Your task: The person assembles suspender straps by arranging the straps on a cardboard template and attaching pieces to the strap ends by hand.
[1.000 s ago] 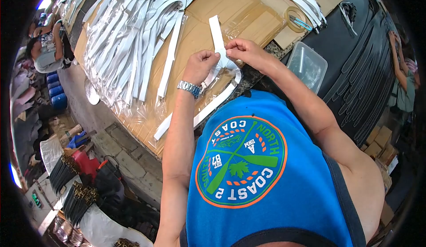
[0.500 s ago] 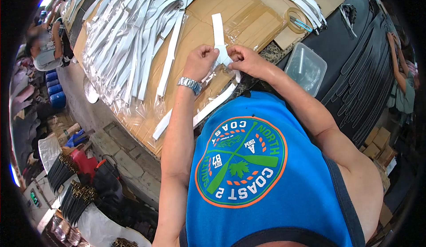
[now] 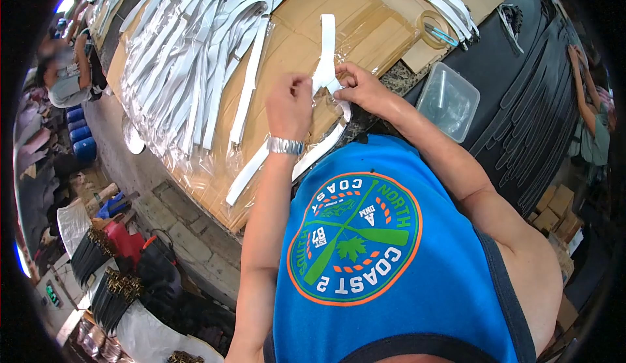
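Observation:
A white strap (image 3: 327, 40) with a wider joined section lies over the cardboard (image 3: 352, 17), its tail pointing away from me. My right hand (image 3: 362, 89) pinches the strap's right side just below the joined section. On the other side, my left hand (image 3: 290, 99) has its fingers curled, with a watch at the wrist; what its fingertips hold, if anything, is hidden. Two strap lengths run down toward my body, one of them passing by my left wrist. Clear plastic lies crumpled beneath and around them.
A large pile of white straps (image 3: 189, 56) covers the left of the cardboard. To the right are a tape roll (image 3: 425, 29), a light-blue cutter (image 3: 443, 35), a clear plastic box (image 3: 448, 102) and black straps (image 3: 521, 115). Other people are at the far left and right.
The strap's tail has shifted slightly right and away from me. My left hand has turned and moved a little away from the joined section, while my right hand stays at its side.

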{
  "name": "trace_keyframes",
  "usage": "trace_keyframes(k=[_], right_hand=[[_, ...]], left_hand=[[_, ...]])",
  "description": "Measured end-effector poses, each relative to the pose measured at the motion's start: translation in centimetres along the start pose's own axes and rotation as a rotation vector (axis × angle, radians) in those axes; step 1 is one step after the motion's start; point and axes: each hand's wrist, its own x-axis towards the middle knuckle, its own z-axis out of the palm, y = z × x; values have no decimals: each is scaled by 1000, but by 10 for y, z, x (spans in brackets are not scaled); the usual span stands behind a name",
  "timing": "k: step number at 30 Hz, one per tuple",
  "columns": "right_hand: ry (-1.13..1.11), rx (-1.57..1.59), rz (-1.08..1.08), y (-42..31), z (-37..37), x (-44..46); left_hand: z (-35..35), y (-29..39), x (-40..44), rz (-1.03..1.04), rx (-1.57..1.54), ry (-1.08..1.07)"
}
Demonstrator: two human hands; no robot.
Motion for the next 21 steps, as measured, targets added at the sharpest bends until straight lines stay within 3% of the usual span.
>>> trace_keyframes(k=[2,6,10,21], right_hand=[[11,-5,-8,6,-1,3],[15,-24,0,-2,2,-1],[0,23,17,-3,2,0],[3,41,52,-8,1,0]], left_hand=[[1,4,-17,-87,-25,-83],[20,-27,-22,47,-68,-105],[24,-31,-21,302,85,-58],[18,-25,-12,274,206,-123]])
